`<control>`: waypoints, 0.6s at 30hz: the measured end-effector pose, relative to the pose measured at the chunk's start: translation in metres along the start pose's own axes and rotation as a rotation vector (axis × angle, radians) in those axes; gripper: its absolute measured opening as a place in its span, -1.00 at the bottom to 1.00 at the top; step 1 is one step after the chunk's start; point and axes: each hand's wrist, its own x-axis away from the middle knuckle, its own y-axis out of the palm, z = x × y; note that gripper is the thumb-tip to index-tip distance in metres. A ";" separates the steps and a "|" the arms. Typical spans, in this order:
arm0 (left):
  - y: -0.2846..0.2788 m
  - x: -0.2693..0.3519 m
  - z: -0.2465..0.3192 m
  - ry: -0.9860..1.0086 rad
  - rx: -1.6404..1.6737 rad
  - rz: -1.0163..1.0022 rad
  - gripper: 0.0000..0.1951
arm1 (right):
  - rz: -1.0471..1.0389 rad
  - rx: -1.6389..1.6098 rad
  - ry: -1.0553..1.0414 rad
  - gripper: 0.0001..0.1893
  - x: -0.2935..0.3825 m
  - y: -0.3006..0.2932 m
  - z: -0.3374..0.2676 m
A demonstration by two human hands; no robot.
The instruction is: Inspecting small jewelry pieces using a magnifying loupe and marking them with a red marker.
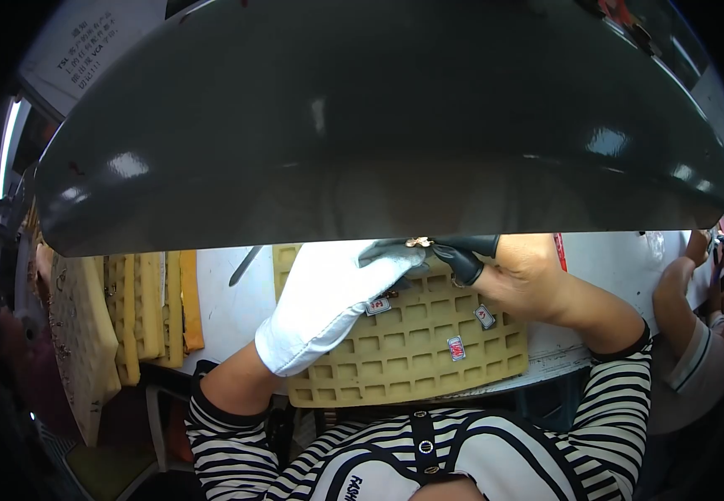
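My left hand (337,294), in a white glove, pinches one side of a small gold-coloured jewellery piece (419,242) just under the edge of the dark lamp hood. Black finger cots cover fingertips of my right hand (512,275), which touch the piece from the other side. The hood hides part of the fingers. Beneath both hands lies a yellow tray (409,376) with rows of square pockets. Small paper tags (456,348) with writing rest on it, and a bit of jewellery (391,294) lies by the tag near my left glove.
A big dark lamp hood (374,125) spans the upper view. More yellow trays (86,332) stand at the left, one bearing small jewellery. A metal tool (244,266) lies on the white table (221,313). Another person's arm (675,300) is at the right.
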 end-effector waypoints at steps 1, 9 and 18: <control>0.000 0.000 0.000 0.048 -0.023 -0.007 -0.72 | -0.028 -0.060 0.091 -0.86 0.001 -0.001 -0.001; 0.003 -0.001 0.009 -0.074 0.280 -0.069 -0.66 | -0.160 -0.548 0.500 -0.73 -0.008 -0.012 -0.019; 0.005 -0.002 0.012 -0.109 0.332 -0.089 -0.67 | -0.140 -0.522 0.446 -0.73 -0.005 -0.010 -0.014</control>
